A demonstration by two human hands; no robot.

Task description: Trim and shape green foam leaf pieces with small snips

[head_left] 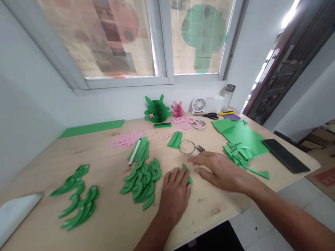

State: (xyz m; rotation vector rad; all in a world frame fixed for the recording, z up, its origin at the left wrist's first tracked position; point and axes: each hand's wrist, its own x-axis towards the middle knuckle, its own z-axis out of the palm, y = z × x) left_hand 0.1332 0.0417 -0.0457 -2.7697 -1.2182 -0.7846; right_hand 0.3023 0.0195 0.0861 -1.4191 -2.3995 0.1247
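My left hand (pixel 176 190) lies on the table with its fingers flat over a curved green paper piece (pixel 190 180), which shows only past the fingertips. To its right, my right hand (pixel 216 170) reaches in with fingers stretched and thumb apart, holding nothing I can see. Just beyond its fingertips are a ring-shaped roll of tape (pixel 187 147) and small scissors (pixel 200 148), partly hidden by the hand. Left of my left hand lies a heap of curved green paper cutouts (pixel 142 183). More green cutouts (pixel 82 207), bearing whitish marks, lie in overlapping rows farther left.
A white pen (pixel 134 152) rests on folded green paper (pixel 144 150). Pink scraps (pixel 129 138), a green paper figure (pixel 157 109) and a white fan (pixel 198 105) stand farther back. Green sheets (pixel 247 134), scraps (pixel 237 153) and a phone (pixel 285 156) lie right.
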